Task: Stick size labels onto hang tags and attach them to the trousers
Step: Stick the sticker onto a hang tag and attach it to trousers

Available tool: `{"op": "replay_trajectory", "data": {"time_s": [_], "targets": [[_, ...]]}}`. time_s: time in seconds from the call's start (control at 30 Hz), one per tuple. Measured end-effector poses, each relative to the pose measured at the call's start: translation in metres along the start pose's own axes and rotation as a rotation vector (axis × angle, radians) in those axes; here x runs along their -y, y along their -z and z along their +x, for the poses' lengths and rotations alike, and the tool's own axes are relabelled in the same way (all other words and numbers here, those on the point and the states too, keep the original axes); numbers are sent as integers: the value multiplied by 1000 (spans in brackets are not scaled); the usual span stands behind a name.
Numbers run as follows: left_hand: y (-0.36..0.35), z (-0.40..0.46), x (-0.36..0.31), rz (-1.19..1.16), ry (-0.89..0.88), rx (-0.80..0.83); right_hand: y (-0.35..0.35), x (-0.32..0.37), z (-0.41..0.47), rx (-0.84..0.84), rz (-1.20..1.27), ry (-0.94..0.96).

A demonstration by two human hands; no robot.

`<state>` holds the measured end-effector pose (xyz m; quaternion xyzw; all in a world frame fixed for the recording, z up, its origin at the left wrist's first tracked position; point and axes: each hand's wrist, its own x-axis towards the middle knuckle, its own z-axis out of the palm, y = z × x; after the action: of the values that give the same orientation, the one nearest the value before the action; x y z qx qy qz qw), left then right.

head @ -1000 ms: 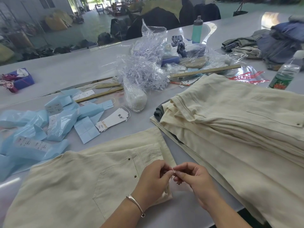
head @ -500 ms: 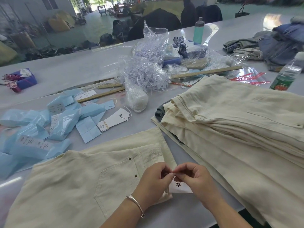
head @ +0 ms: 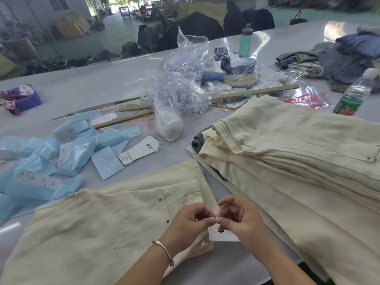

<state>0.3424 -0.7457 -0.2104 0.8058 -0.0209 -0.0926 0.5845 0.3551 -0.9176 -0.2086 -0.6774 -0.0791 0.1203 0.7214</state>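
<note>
at lower centre, left hand (head: pixel 190 221) and right hand (head: pixel 239 220) both pinch the string of a white hang tag (head: pixel 223 235), its long axis running left-right, beside the trousers (head: pixel 86 233) corner.

Bright daylight (window glare), wide-angle edge warping.

A long pale grey tabletop (head: pixel 86 91) carries a cream pair of trousers (head: pixel 86 227) at the near edge, a stack of cream trousers (head: pixel 298 153) to the right, blue plastic wrappers (head: pixel 67 153), white hang tags (head: pixel 141 150), wooden rulers (head: pixel 255 93), clear plastic bags (head: pixel 185 64) and two bottles (head: pixel 245 41).
</note>
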Motion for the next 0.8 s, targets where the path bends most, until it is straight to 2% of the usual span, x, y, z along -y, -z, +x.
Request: {"op": "replay_trajectory", "data": {"time_s": [0.2, 0.33, 0.4, 0.47, 0.53, 0.57, 0.67, 0.8], "targets": [[3, 3, 6, -158, 22, 49, -1, 3, 2, 35, 43, -30], [4, 6, 9, -128, 41, 70, 0, 8, 2, 36, -4, -75], [4, 7, 10, 12, 56, 64, -1, 10, 3, 66, -165, -134], [9, 6, 12, 258, 68, 37, -2, 13, 13, 119, -594, -203], [21, 2, 15, 386, 60, -36, -8, 21, 28, 98, -1047, -211], [33, -2, 19, 386, 70, -93, -15, 28, 36, 56, -1124, -172], [85, -25, 38, 372, 193, -342, -54, 35, 61, 35, -1052, 3], [157, -80, 84, 616, 512, -637, -128, 19, 96, 366, -1095, 192]]}}
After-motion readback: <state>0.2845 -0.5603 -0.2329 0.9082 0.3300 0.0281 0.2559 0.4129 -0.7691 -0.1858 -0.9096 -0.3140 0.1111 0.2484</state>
